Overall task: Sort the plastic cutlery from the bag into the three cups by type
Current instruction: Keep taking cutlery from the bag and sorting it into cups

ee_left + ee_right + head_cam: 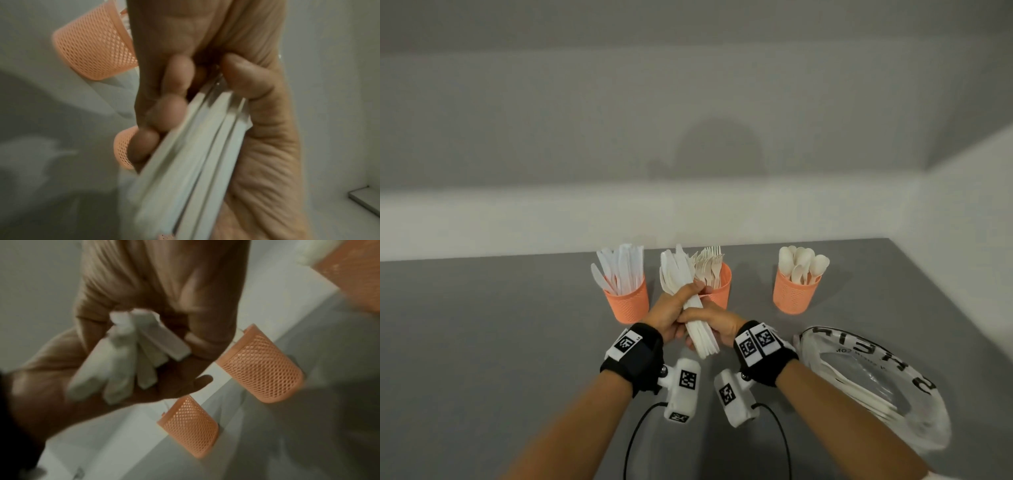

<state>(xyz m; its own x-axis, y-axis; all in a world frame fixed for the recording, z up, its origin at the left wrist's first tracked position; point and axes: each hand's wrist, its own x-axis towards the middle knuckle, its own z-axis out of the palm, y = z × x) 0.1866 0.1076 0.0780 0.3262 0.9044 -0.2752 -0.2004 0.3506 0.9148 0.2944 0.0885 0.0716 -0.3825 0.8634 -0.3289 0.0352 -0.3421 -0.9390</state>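
Both hands hold one bundle of white plastic knives (pixel 700 337) above the table, blades pointing up and away. My left hand (pixel 673 308) grips the bundle's middle, and my right hand (pixel 714 320) wraps its handles just below. In the left wrist view the fingers (pixel 167 112) and thumb curl round the handles (pixel 201 154). The right wrist view shows the handle ends (pixel 127 356) below my right hand (pixel 164 280). Three orange mesh cups stand behind: the left cup (pixel 626 303) has knives, the middle cup (pixel 720 291) forks, the right cup (pixel 794 291) spoons.
A clear plastic bag (pixel 873 387) with black lettering lies on the grey table (pixel 482 342) to the right of my right wrist, with several white cutlery pieces inside. A white wall runs along the table's far edge and right side.
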